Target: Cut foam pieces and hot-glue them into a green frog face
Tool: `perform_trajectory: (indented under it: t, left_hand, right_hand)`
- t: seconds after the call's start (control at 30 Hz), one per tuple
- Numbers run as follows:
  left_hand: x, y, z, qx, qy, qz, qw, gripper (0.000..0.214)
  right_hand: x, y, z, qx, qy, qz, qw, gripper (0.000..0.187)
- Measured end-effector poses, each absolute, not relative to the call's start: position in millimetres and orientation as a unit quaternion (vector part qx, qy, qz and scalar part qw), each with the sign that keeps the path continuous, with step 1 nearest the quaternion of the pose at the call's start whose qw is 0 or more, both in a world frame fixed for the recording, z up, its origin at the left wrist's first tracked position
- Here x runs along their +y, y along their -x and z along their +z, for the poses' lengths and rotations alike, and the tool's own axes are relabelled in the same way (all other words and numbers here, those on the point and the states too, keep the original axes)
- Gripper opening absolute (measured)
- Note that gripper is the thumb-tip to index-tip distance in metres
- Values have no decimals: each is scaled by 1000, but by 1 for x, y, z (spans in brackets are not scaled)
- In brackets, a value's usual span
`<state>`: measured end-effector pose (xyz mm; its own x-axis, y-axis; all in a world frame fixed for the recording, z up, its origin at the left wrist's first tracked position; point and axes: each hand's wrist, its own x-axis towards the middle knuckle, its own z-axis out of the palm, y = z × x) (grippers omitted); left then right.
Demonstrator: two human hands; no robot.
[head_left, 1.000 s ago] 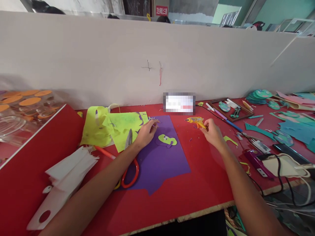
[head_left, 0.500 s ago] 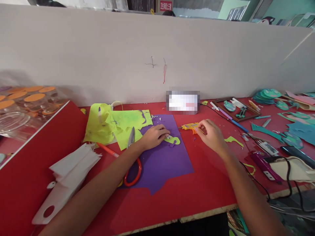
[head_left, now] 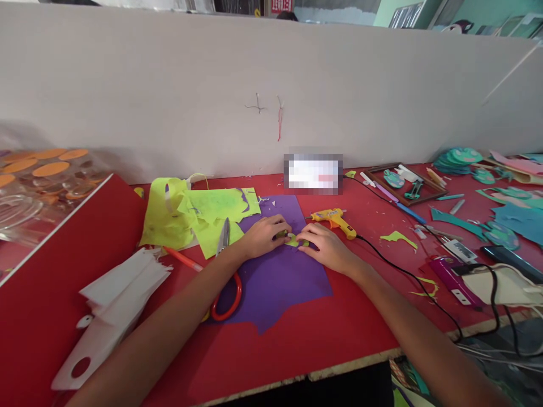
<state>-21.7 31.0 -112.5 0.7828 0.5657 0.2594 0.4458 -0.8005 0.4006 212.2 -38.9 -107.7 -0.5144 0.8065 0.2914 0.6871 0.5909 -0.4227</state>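
Observation:
A small yellow-green felt cutout (head_left: 292,242) with purple bits lies on the purple felt sheet (head_left: 280,288), partly covered by my fingers. My left hand (head_left: 263,235) has its bent fingers closed on the left end of this piece, where a small pale spot shows. On the right end, my right hand (head_left: 326,246) pinches with thumb and fingertips. Just beyond my right hand, a yellow hot glue gun (head_left: 333,217) lies on the red table, its nozzle pointing left. Red-handled scissors (head_left: 227,308) rest under my left forearm.
Yellow-green felt sheets (head_left: 220,206) lie behind my left hand. White strips (head_left: 127,294) and a red marker (head_left: 183,258) are at left, beside a red divider (head_left: 63,271). Rightward are a brown tray (head_left: 424,199), teal felt pieces (head_left: 517,226), a power strip (head_left: 496,288) and black cords.
My right hand has let go of the glue gun, now lying on the table, and moved left to the felt cutout. My left hand stays on the cutout.

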Motion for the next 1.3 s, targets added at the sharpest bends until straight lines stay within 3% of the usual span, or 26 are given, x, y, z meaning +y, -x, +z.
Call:
perform_trajectory:
  t: [0.5,0.63,0.8,0.97,1.1,1.3]
  left_hand:
    - [31,20,-110,268,-910,226,221,13]
    - [39,24,-114,372,-843,314,229,9]
    - [43,28,-116,483,-801,312,167,11]
    - [37,24,-114,399,-863,281,130,22]
    - [35,22,-115,342,-907,213,124,21]
    - [40,23,-118,324,-907,210,168,15]
  right_hand:
    - [-40,-209,-108,-851,434,156,251,6]
    - [-41,-207,-108,-849,437,160,251,7]
    - [-41,-206,-110,-848,433,159,259,9]
    - [-42,-206,-109,-855,427,146,255,12]
    - [-42,-206,-107,-858,422,140,256,13]
    - [-44,-207,-105,-853,409,164,278,18]
